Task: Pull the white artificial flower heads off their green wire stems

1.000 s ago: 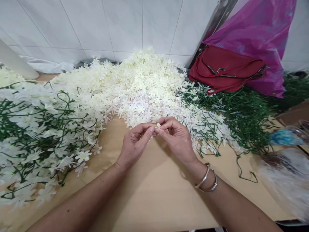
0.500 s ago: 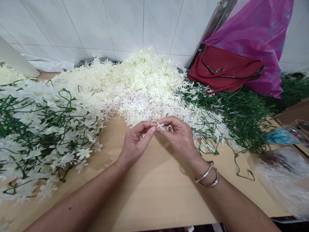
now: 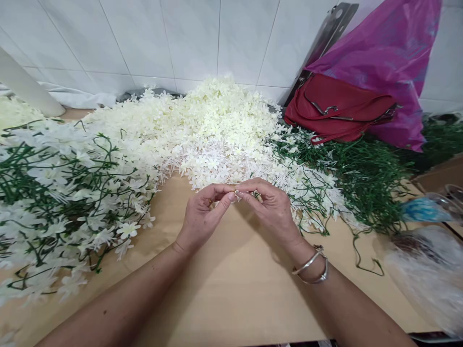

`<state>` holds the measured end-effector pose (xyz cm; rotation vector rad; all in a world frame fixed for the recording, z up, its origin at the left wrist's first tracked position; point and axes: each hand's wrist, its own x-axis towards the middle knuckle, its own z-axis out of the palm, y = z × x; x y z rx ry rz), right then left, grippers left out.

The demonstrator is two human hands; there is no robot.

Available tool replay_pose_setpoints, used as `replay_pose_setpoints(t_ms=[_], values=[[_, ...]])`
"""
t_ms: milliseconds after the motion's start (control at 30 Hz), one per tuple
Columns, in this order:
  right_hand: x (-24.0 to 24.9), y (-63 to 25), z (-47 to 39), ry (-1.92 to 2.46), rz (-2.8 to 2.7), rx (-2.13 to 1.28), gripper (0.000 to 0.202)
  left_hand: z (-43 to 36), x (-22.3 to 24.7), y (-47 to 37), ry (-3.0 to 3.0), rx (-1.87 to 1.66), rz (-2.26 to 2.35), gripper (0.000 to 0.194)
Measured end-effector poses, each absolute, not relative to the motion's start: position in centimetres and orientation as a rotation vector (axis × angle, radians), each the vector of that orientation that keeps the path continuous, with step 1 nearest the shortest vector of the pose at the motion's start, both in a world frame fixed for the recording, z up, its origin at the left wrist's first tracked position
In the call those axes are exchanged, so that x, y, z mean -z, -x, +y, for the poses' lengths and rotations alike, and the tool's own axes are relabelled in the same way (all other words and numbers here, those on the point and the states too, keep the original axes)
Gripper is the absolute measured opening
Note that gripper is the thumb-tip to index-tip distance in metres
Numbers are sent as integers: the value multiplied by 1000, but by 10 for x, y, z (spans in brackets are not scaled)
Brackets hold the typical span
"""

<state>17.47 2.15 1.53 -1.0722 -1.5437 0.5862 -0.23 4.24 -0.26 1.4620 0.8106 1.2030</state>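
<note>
Above the wooden table [image 3: 217, 289], my left hand [image 3: 202, 214] and my right hand [image 3: 270, 207] meet fingertip to fingertip. Both are closed in a pinch on a small white artificial flower piece [image 3: 237, 194], mostly hidden by the fingers. A bit of green shows by the right fingers. Just beyond the hands spreads a heap of white artificial flowers [image 3: 220, 115], with thin white stamen strands at its near side. Left of my left hand lies a pile of white flowers on green stems [image 3: 72, 188].
Bare green stems [image 3: 372, 178] are heaped on the right, beneath a red handbag [image 3: 347, 103] and a purple plastic bag [image 3: 390, 58]. A clear plastic bag [image 3: 427, 274] lies at the right edge. White wall tiles [image 3: 191, 38] stand behind.
The white strands that stuck out at my fingertips are now mostly covered by the fingers. Both hands stay nearly in place; the whole view has shifted slightly.
</note>
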Motion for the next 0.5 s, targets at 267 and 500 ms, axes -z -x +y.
replay_pose_setpoints(t_ms=[267,500], values=[[-17,-176,22,1060,-1530,-496,11,35,-3,3,-1660,-1280,794,14],[-9,-184,29,1164,-1370,-573,5,41,2,6,-1521,-1385,960,20]])
